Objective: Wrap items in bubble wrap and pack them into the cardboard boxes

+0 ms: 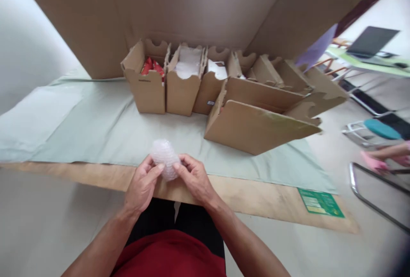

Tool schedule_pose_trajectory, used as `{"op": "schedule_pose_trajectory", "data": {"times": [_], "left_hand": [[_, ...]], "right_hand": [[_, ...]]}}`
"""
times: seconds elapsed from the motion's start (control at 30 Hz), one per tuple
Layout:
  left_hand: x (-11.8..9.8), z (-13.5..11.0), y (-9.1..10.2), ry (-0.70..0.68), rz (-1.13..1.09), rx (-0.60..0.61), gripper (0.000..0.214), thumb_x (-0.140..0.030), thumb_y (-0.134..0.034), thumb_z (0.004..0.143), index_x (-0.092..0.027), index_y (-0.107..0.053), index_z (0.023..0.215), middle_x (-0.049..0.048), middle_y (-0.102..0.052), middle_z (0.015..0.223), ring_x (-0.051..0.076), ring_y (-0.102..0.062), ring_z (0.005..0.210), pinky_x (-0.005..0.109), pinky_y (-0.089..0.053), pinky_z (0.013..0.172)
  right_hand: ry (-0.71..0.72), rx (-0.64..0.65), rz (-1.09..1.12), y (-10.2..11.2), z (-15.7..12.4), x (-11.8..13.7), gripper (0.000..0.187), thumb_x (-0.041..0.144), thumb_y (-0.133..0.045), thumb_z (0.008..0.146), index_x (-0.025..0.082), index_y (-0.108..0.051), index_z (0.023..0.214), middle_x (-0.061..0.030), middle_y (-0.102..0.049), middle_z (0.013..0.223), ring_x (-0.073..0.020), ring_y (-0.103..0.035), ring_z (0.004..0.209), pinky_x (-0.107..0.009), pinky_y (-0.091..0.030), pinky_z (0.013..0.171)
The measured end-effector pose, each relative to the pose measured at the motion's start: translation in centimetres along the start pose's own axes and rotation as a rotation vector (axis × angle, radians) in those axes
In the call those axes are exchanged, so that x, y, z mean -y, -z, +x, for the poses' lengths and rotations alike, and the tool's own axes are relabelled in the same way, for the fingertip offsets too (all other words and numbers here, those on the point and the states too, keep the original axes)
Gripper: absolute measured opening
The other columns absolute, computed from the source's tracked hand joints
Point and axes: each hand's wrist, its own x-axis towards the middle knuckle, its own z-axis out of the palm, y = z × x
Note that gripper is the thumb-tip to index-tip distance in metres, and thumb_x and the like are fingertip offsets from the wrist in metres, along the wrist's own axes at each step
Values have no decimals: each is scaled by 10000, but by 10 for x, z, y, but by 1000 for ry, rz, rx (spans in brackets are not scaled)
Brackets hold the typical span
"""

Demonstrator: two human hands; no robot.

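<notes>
A small bundle of bubble wrap [165, 157] is held between my two hands above the front edge of the table. My left hand [144, 181] pinches its left side, thumb on top. On the right side, my right hand [195, 176] grips it the same way with thumb and fingers. The wrap is clear and whitish, rounded at the top; whatever may be inside cannot be made out.
Cardboard bins [149, 93] stand in a row at the back, holding red packets [152, 67], clear plastic bags [188, 59] and white items. A larger cardboard box [256, 125] sits front right. White sheets [35, 108] lie left. A green card [321, 202] lies at the right edge.
</notes>
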Motion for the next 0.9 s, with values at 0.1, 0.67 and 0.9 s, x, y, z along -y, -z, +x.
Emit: {"op": "schedule_pose_trajectory", "data": {"times": [0.1,0.67,0.9], "left_hand": [[5,-2,1,10,133,-18,511,-458,-729,867,-177,-640,1284,110,-776,1162,286,-730,1110,415,-594,962],[-24,17,-65,-768,1056,406,793,-325,-680,925,-330,-302,1622,121,-681,1382,302,-680,1244,462,-585,1022],[-73,103,-137,-1155,1171,257,575,-210,-608,931,-180,-486,1493,159,-612,1460,354,-476,1462,577,-397,1200]], "right_hand": [[40,-37,-133,9,-14,-3,178,318,-603,927,193,-709,998,-38,-730,934,-188,-678,862,-312,-554,805],[120,-92,-473,112,-67,51,62,259,-680,916,232,-733,897,-5,-753,874,-185,-693,816,-282,-507,729],[35,-269,-470,170,-91,80,167,386,-680,904,234,-722,848,-1,-692,733,-169,-612,646,-273,-456,579]]}}
